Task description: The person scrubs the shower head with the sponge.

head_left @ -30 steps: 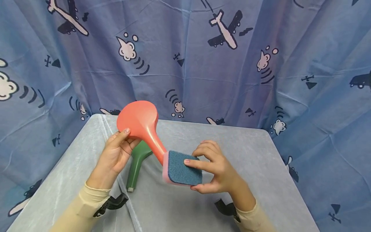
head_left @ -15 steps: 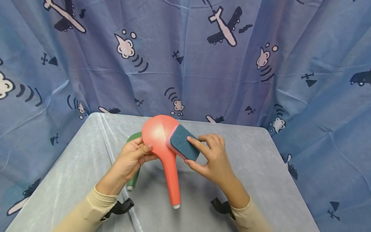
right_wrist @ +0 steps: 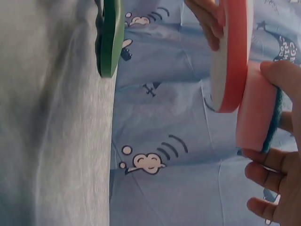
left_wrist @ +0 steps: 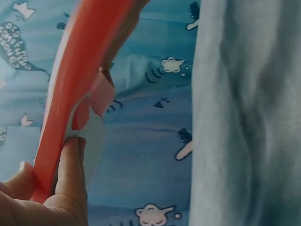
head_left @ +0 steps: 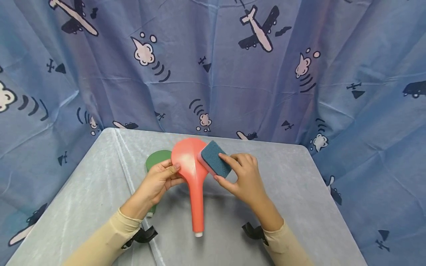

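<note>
1. Since a second ago the red shower head (head_left: 191, 166) has swung from head-up, handle toward the sponge, to head away and handle pointing back at the person; the sponge (head_left: 214, 163) has climbed from the handle to the right edge of the round head.
2. Now the red shower head is held just above the table (head_left: 299, 192), its handle tip low near the front.
3. It looks like stiff, smooth, light plastic — likely slippery, so the rim of the head or the narrowing neck seems the surest hold.
4. Left hand (head_left: 156, 183): fingers pinch the head's left rim, thumb on the back and a fingertip on the pale face, as the left wrist view shows.
5. Right hand (head_left: 243, 177): fingers curl round the sponge — blue scouring side up, soft pink foam against the red rim — and press it on.
6. Beneath the left hand a green shower head (head_left: 156, 159) lies on the table, partly hidden.
7. Behind hangs a blue curtain (head_left: 299, 92) printed with planes and clouds.
</note>
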`<state>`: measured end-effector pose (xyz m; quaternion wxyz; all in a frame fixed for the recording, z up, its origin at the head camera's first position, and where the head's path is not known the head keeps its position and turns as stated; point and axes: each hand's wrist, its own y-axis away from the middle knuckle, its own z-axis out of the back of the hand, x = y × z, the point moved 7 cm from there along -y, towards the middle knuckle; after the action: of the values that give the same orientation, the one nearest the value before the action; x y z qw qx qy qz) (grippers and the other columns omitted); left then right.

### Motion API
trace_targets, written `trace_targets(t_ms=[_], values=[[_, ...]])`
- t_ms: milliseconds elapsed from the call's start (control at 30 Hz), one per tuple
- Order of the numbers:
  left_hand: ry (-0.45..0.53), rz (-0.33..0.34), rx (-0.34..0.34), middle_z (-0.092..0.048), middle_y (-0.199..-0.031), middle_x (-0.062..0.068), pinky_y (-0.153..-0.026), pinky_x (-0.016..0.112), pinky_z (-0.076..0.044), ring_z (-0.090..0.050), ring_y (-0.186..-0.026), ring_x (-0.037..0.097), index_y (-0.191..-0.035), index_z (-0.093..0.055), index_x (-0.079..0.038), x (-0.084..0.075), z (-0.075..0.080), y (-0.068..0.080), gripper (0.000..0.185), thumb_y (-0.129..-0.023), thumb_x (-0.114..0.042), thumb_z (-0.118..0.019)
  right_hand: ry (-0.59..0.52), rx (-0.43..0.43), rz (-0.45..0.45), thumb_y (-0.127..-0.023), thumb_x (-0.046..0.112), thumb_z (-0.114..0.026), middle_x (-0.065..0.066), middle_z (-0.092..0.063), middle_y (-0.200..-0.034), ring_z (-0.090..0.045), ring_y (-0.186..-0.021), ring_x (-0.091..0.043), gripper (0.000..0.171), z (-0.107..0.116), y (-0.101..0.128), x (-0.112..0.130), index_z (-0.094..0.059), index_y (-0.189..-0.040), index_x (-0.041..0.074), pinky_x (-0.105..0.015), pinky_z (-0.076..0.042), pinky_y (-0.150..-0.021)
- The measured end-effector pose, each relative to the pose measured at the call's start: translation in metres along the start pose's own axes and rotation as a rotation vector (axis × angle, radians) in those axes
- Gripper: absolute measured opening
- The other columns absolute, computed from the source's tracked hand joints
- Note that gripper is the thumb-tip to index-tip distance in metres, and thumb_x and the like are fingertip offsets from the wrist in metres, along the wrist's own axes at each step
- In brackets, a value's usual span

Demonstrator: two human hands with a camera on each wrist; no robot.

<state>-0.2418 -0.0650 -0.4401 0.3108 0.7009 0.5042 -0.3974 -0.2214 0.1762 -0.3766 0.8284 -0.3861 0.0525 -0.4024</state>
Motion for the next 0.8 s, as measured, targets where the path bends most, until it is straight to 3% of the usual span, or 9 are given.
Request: trace_targets(t_ms=[233,500,667,800], values=[[-0.051,0.06,0.0,-0.075,-0.096,0.002,-0.083,0.034,-0.063,-0.074,-0.087,0.016,-0.125,-0.053,0.006,0.018,0.005,-0.014,0.021,-0.105,-0.001,-0.052,0.015,-0.029,-0.189,-0.08,0.045,-0.084,-0.007,-0.065,-0.109,-0.055,-0.103,-0.028,0.062,-0.001,0.005,-0.029,-0.067,-0.135,0.021,-0.051,-0.038,-0.094],[-0.101,0.12,0.017,-0.072,-0.095,0.002,-0.082,0.032,-0.062,-0.072,-0.086,0.014,-0.144,-0.037,0.018,0.034,0.006,-0.046,0.042,-0.109,-0.004,-0.045,0.047,0.011,-0.355,-0.082,0.048,-0.082,-0.01,-0.067,-0.114,-0.058,-0.109,-0.03,0.065,-0.006,0.018,-0.056,-0.065,-0.137,0.017,-0.052,-0.041,-0.093],[-0.149,0.173,-0.045,-0.069,-0.09,0.003,-0.079,0.03,-0.062,-0.07,-0.082,0.012,-0.139,-0.042,0.017,0.047,0.016,-0.069,0.037,-0.108,-0.004,-0.044,0.074,0.084,-0.496,-0.085,0.054,-0.078,-0.015,-0.067,-0.121,-0.059,-0.111,-0.034,0.069,-0.013,0.033,-0.077,-0.062,-0.14,0.015,-0.055,-0.042,-0.099],[-0.168,0.209,-0.076,-0.068,-0.091,0.005,-0.08,0.032,-0.062,-0.069,-0.082,0.013,-0.133,-0.047,0.015,0.058,0.025,-0.083,0.032,-0.108,-0.004,-0.045,0.072,0.166,-0.612,-0.087,0.056,-0.075,-0.02,-0.065,-0.127,-0.058,-0.112,-0.037,0.072,-0.021,0.049,-0.093,-0.06,-0.143,0.014,-0.056,-0.044,-0.097]])
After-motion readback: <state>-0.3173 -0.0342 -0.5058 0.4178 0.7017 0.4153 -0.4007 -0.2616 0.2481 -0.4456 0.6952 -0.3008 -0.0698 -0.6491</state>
